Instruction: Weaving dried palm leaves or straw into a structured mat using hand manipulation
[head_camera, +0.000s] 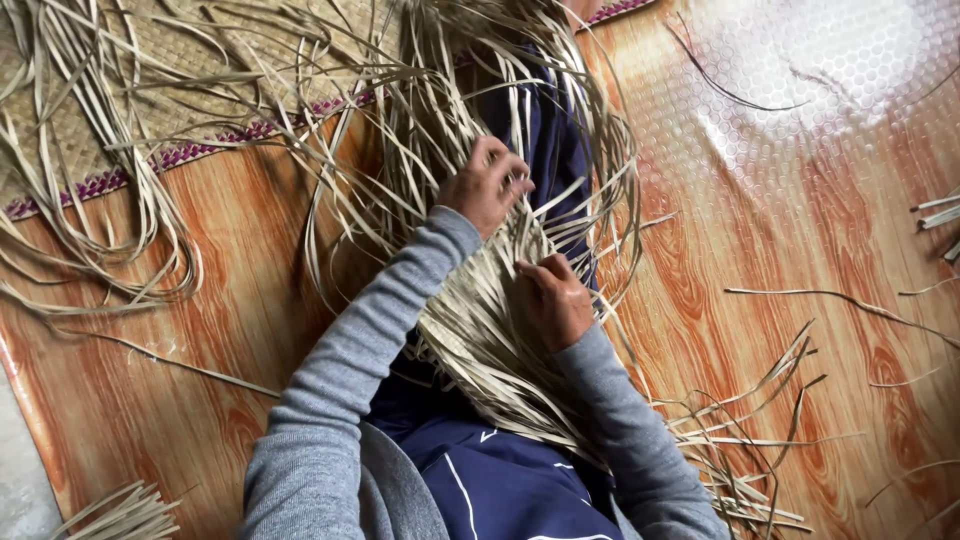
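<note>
A partly woven piece of pale dried leaf strips (478, 318) lies across my lap, over dark blue trousers (500, 480). My left hand (486, 183) pinches a few loose strips at the upper edge of the weave, fingers curled round them. Just below it, my right hand (556, 298) presses on the woven part, thumb and fingers closed on strips. Long unwoven strips (420, 90) fan out upward and to the left from the weave. Both arms wear grey sleeves.
A finished woven mat (190, 70) with a purple patterned border lies at the top left on the orange wood-pattern floor (780, 230). Loose strips are scattered at right (760, 420), and a small bundle (120, 515) lies at the bottom left.
</note>
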